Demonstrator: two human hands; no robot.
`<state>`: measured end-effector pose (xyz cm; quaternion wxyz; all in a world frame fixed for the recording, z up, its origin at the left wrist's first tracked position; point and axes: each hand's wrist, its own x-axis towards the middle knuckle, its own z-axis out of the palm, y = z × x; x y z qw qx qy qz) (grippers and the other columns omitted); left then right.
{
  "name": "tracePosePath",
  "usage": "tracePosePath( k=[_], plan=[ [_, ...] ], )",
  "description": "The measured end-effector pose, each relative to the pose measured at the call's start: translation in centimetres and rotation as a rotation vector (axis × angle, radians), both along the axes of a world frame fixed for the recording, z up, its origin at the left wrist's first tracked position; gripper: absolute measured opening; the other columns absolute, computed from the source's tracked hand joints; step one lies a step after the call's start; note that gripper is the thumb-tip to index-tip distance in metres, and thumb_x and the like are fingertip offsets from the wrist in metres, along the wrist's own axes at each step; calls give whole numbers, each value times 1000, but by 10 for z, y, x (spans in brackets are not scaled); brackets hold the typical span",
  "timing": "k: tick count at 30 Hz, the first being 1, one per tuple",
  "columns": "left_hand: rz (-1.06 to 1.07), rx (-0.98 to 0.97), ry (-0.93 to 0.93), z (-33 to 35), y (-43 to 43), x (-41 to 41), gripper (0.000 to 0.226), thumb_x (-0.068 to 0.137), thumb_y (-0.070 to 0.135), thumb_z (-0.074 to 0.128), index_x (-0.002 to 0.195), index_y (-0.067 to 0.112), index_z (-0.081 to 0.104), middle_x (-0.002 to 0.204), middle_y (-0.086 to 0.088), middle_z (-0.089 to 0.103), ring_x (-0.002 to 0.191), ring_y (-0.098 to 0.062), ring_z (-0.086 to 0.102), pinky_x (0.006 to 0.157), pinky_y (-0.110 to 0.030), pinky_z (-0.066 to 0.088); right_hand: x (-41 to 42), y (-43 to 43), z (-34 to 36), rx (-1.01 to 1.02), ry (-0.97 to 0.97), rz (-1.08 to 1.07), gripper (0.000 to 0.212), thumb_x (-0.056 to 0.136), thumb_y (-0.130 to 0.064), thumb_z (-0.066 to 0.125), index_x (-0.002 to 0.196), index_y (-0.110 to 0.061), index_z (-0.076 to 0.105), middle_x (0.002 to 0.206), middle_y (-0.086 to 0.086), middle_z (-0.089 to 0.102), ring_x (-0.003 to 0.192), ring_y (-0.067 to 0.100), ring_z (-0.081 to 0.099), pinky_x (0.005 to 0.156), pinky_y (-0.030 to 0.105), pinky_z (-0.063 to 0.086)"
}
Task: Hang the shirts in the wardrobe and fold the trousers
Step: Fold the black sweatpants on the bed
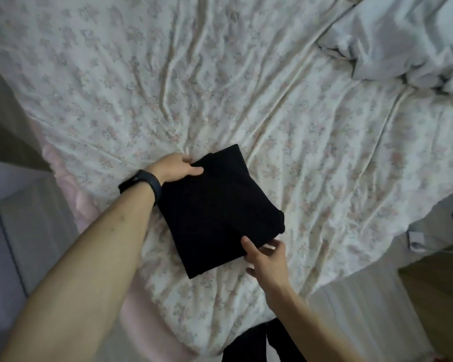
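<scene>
- I'm seeing plain black folded trousers (pixel 220 212).
- The bed sheet (pixel 168 74) is showing white with faded pink floral sprigs.
- My wristband (pixel 148 185) is showing black.
- The duvet (pixel 403 37) is showing pale grey.

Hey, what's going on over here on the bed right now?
A person is folding clothes on a bed. The black trousers lie on the floral sheet, already folded into a compact rectangle. The left hand, with a black wristband, grips the far left corner. The right hand pinches the near right edge with its thumb on top. A crumpled pale duvet sits at the far right of the bed.
</scene>
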<state>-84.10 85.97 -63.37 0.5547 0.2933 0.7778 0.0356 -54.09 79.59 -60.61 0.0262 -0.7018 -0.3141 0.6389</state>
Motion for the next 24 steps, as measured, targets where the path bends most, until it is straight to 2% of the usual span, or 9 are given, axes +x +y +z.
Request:
tracePosePath(
  k=[2, 3, 5, 7, 10, 14, 18, 21, 24],
  plan=[
    [10, -20, -36, -9, 5, -9, 69, 90, 44, 73, 147, 12, 48, 148, -3, 51, 135, -23, 49, 113, -30, 35, -6, 1, -6, 34, 68, -94, 35, 86, -35, 79, 102, -30, 48, 102, -4, 65, 92, 15, 70, 89, 47, 60],
    [33, -31, -64, -11, 5, -13, 66, 88, 42, 76, 143, 13, 53, 141, -2, 55, 130, -23, 52, 113, -33, 38, -9, 3, -9, 72, 75, -110, 33, 87, -32, 79, 99, -33, 48, 102, -5, 66, 94, 15, 70, 89, 47, 60],
    [120, -39, -169, -11, 1, -15, 53, 85, 37, 80, 132, 17, 63, 128, -1, 66, 117, -22, 64, 108, -37, 47, -10, 7, -15, 123, 50, -119, 37, 85, -34, 79, 102, -39, 47, 110, -4, 66, 101, 18, 69, 91, 47, 59],
    [204, -11, -277, -5, -8, -9, 34, 87, 30, 78, 120, 22, 71, 118, -2, 74, 106, -21, 71, 100, -36, 53, -5, 23, -15, 173, 22, -135, 37, 85, -36, 77, 109, -36, 48, 112, 0, 66, 100, 22, 70, 88, 49, 60],
    [365, 68, -382, 0, -34, 13, 35, 90, 22, 75, 124, 20, 68, 120, -3, 73, 112, -22, 68, 104, -41, 50, 12, 74, -5, 290, -25, -117, 41, 91, -31, 73, 123, -27, 50, 106, 5, 70, 90, 21, 73, 84, 49, 61],
    [749, 136, -501, -3, -84, 82, 43, 90, 13, 75, 129, 18, 60, 122, -6, 71, 103, -23, 69, 81, -38, 56, 32, 138, 2, 433, -79, 138, 44, 91, -33, 74, 131, -35, 57, 111, -2, 68, 91, 14, 70, 82, 39, 60],
    [1022, 279, -497, -6, -111, 135, 45, 89, 18, 77, 130, 22, 59, 126, -3, 70, 110, -19, 70, 89, -36, 56, 50, 151, -8, 311, -38, 340, 62, 86, -29, 79, 137, -48, 50, 121, 0, 66, 105, 21, 68, 88, 46, 60],
    [1029, 326, -558, -5, -113, 136, 56, 89, 10, 76, 138, 24, 55, 122, 4, 73, 112, -15, 69, 90, -31, 55, 62, 148, -10, 173, 54, 379, 75, 86, -13, 78, 139, -55, 45, 124, 4, 64, 105, 23, 68, 72, 44, 62],
    [992, 338, -593, -5, -110, 125, 70, 86, -5, 73, 142, 31, 50, 122, 8, 72, 113, -14, 69, 91, -35, 55, 74, 144, -11, 111, 110, 402, 84, 88, -3, 75, 143, -58, 41, 127, 6, 63, 106, 22, 69, 68, 42, 62]
  ],
)
